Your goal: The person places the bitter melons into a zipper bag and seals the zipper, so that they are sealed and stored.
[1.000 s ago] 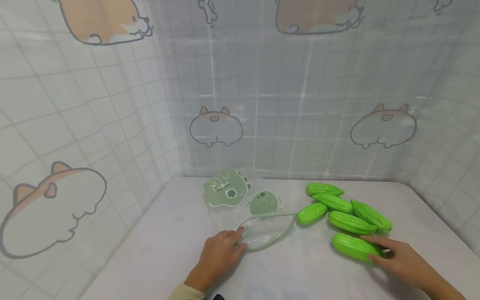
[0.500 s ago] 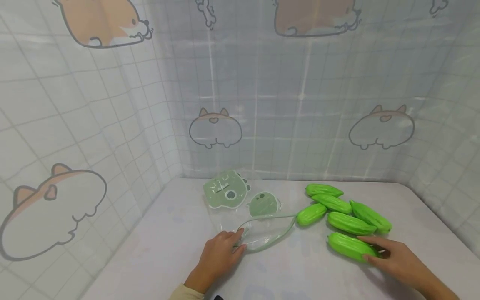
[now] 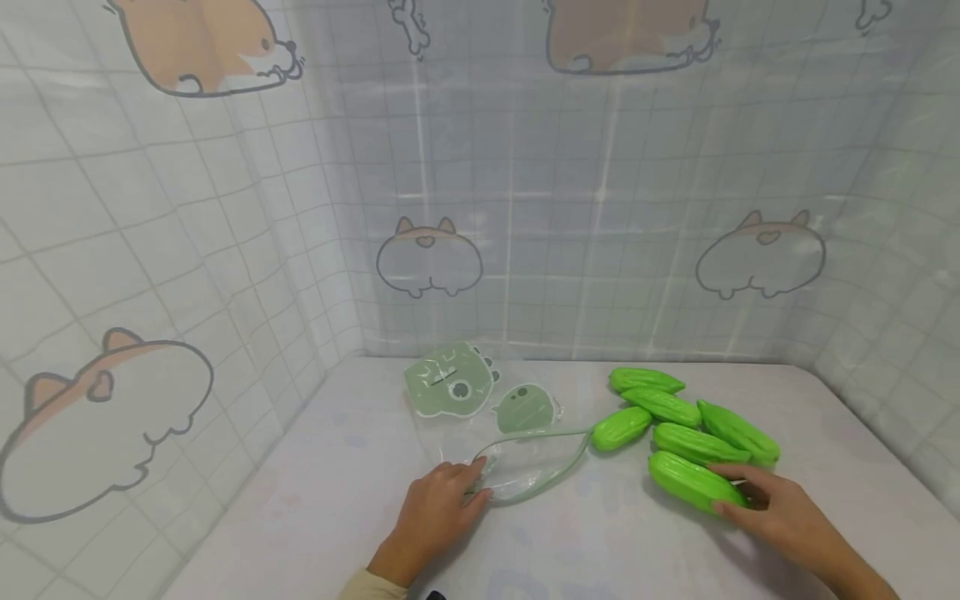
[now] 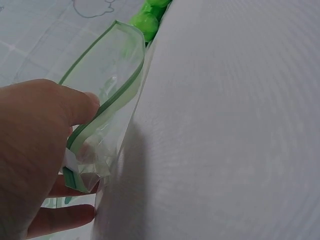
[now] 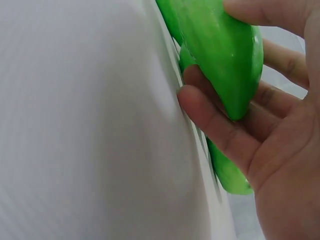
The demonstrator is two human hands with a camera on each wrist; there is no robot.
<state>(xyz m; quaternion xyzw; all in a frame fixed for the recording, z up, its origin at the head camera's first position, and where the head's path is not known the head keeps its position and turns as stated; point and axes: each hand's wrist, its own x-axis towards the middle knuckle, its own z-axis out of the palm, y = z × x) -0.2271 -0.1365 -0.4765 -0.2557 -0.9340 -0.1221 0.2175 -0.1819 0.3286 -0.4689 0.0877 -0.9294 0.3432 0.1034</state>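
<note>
A clear zip bag (image 3: 525,460) with a green rim and green cartoon prints lies with its mouth spread apart. My left hand (image 3: 442,504) holds the bag at the near left end of that mouth. In the left wrist view, the thumb (image 4: 85,106) lies against the green rim (image 4: 131,82). My right hand (image 3: 776,508) grips a plump, ridged green cucumber (image 3: 690,481) by its right end, thumb on one side and fingers on the other. In the right wrist view, this cucumber (image 5: 220,50) tapers toward the palm.
Several more green cucumbers lie beyond the held one, among them a short one (image 3: 621,429) touching the bag's right corner, a long one (image 3: 701,444) and a pointed one (image 3: 738,433). A white table (image 3: 300,533) is enclosed by curtains (image 3: 555,308) with dog prints.
My right hand has shifted a little left and away from me with the cucumber, whose left end is now raised. The left hand and the bag have stayed put.
</note>
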